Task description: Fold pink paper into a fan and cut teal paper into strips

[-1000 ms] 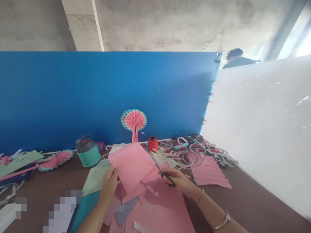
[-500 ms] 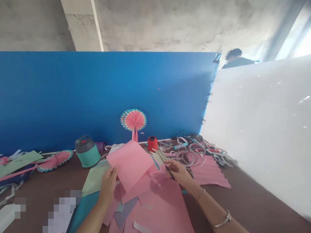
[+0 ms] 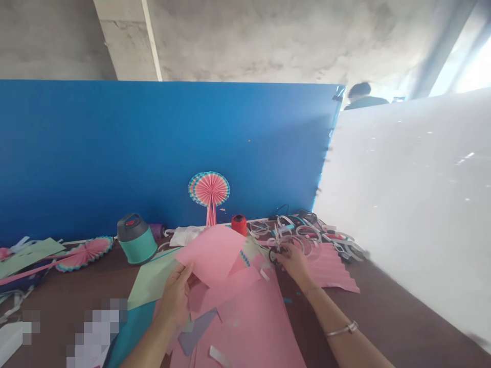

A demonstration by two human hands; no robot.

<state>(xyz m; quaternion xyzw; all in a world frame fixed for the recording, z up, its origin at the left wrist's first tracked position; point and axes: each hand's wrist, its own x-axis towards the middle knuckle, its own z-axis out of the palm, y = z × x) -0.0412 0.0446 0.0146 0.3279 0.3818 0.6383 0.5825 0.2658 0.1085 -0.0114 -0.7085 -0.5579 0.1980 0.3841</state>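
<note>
My left hand [image 3: 178, 291] pinches the near left edge of a pink sheet of paper [image 3: 215, 250], which bends in the air above the table. In my right hand [image 3: 293, 263] is a pair of dark-handled scissors [image 3: 274, 252], its blades pointing away and up, apart from the sheet. Under both hands lie a large pink sheet [image 3: 253, 327], a smaller pink piece [image 3: 226, 291] and a grey-blue scrap [image 3: 197, 329]. A pale green sheet [image 3: 151, 281] lies left of the pile, with a teal sheet [image 3: 132, 329] below it.
A pleated pink paper fan [image 3: 209, 189] stands against the blue partition [image 3: 115, 153]. At the back are a teal jug [image 3: 137, 243] and a red thread spool [image 3: 239, 225]. Coiled strips [image 3: 307, 235] and pleated pink paper [image 3: 333, 271] lie right. Beyond the white panel [image 3: 414, 179] is a person [image 3: 362, 97].
My right hand has moved right with the scissors, away from the pink sheet. The held sheet now curls more, and a small pale strip shows on the paper near the scissors.
</note>
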